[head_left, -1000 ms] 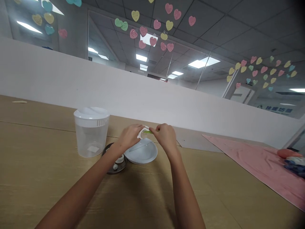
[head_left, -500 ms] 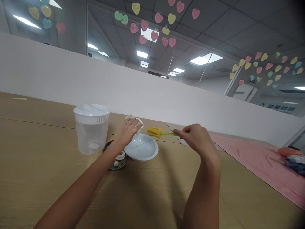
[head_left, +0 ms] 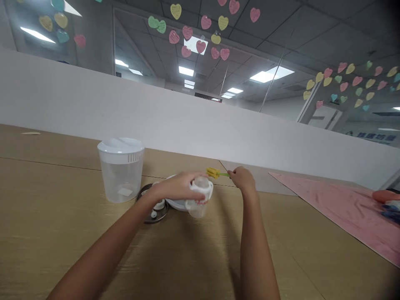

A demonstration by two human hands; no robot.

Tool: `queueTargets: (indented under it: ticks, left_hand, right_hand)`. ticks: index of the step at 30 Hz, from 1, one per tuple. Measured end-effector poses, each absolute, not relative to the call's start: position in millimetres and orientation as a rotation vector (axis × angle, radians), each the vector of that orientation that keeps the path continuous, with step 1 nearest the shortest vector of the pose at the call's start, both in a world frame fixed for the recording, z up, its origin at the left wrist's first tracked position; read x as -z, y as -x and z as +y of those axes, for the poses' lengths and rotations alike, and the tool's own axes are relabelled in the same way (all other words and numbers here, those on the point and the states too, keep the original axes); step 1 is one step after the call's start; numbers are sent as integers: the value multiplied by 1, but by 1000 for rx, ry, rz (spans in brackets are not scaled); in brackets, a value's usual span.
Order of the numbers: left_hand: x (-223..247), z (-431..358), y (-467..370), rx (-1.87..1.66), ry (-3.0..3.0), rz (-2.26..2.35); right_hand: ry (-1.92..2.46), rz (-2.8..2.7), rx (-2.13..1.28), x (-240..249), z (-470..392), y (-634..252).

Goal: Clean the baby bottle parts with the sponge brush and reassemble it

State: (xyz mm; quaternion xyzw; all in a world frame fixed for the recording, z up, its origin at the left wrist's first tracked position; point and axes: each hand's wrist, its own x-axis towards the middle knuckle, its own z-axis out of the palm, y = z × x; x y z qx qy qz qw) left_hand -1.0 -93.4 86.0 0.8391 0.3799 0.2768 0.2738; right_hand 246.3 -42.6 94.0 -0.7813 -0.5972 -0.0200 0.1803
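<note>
My left hand (head_left: 184, 186) grips a translucent baby bottle (head_left: 198, 208) with a white two-handled collar and red lettering. The bottle is held above the table, its top turned upward. In my right hand (head_left: 242, 177) is the green handle of a bottle brush (head_left: 213, 173). Its yellow sponge head points left, just above and to the right of the bottle. Partly hidden behind my left hand and the bottle lies a white dish (head_left: 177, 205). Beside it, a round dark metal tray (head_left: 156, 221) carries small white parts, some covered by my left forearm.
A clear plastic bucket (head_left: 121, 179) with a white lid stands left of the tray. On the right a pink cloth (head_left: 331, 208) covers part of the table, with an orange and blue bundle (head_left: 389, 198) at its far end. A white wall (head_left: 187, 125) bounds the back.
My left hand has come from behind the dish toward the right and nearer, bringing the bottle into plain view. The brush in my right hand has shifted slightly right.
</note>
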Motion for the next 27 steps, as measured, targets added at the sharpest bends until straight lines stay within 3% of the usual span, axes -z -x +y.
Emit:
queueTargets:
  ticks: [10, 16, 20, 24, 27]
  left_hand:
    - [-57, -115, -35, 2, -2709, 939]
    - [-51, -103, -33, 109, -2601, 964]
    - [-71, -94, -7, 17, -2509, 873]
    - [-87, -75, 40, -379, -2281, 1216]
    - [-75, -54, 62, -106, -2151, 1702]
  right_hand:
    - [2229, -2058, -691, -44, -15, -230]
    - [2297, -2129, -962, -25, -6, -225]
    - [2351, -2169, -1013, -17, -3, -221]
    - [2329, -2167, -943, -20, -3, -222]
    - [2228, -2148, -752, -30, -3, -223]
